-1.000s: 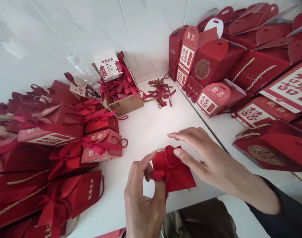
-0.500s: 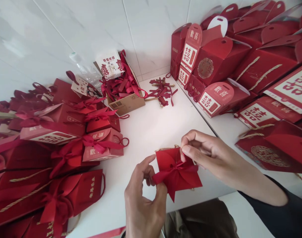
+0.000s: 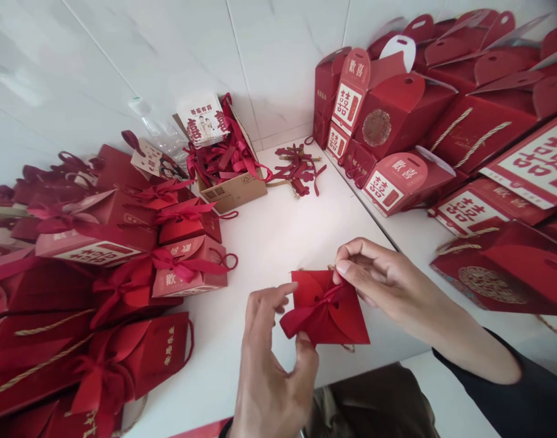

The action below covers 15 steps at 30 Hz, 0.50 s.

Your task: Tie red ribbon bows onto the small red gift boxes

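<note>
A small red gift box (image 3: 351,325) with curved interlocking flaps sits in front of me at the table's near edge. Across its top runs a dark red satin ribbon (image 3: 321,304), threaded through the flaps. My right hand (image 3: 383,277) is closed in a pinch on the ribbon's upper right end, at the box's far corner. On the other side my left hand (image 3: 273,359) has its thumb and fingers apart. Its thumb tip is at the ribbon's lower edge and its fingertips are by the box's left side.
Ribbon-tied red boxes (image 3: 136,340) are piled on the left, and more red boxes (image 3: 406,115) are stacked on the right. Towards the wall stands a cardboard carton (image 3: 235,196) of ribbons and printed cards (image 3: 203,118). Beside it lie loose dark red ties (image 3: 299,167) on the white table (image 3: 269,243).
The ribbon's right-hand tail and its downward point no longer show, and it lies more diagonally. My left hand's fingers have spread wider. The box sits slightly turned.
</note>
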Tool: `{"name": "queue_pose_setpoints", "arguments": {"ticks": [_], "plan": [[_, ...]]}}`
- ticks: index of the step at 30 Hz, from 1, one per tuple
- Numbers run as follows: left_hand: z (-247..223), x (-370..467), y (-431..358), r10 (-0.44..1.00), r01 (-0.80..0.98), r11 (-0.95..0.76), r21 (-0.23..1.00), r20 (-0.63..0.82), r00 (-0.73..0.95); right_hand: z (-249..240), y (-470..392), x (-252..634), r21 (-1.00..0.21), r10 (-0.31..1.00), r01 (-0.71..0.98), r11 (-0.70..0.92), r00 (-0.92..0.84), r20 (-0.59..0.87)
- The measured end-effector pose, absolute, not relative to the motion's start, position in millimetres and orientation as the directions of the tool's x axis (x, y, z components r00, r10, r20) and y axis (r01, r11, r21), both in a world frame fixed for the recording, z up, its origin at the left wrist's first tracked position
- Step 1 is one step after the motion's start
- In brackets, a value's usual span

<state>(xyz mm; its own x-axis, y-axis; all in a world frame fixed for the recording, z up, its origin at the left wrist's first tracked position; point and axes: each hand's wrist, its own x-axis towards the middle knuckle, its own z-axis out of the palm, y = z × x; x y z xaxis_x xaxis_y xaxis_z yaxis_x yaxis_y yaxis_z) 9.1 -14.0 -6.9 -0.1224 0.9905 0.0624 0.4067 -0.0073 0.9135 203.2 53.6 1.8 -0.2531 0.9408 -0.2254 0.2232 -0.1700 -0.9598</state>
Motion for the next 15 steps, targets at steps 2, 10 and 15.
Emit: {"name": "queue_pose_setpoints", "arguments": {"ticks": [2,10,15], "plan": [[-5.4,12.6,-10.9,0.989,0.412,-0.068,0.909,0.117,-0.095,1.6,53.1,201.8,-0.964,0.944,0.208,-0.163,-0.252,-0.214],[-24.8,23.3,14.7,0.994,0.498,-0.041,0.866,0.083,-0.064,3.6,50.3,190.8,-0.975,0.97,0.147,-0.168,-0.154,-0.19],[-40.4,14.2,15.4,0.99,0.456,-0.063,0.888,0.112,-0.081,-7.0,43.8,175.6,-0.978,0.979,0.109,-0.178,-0.077,-0.186]]}}
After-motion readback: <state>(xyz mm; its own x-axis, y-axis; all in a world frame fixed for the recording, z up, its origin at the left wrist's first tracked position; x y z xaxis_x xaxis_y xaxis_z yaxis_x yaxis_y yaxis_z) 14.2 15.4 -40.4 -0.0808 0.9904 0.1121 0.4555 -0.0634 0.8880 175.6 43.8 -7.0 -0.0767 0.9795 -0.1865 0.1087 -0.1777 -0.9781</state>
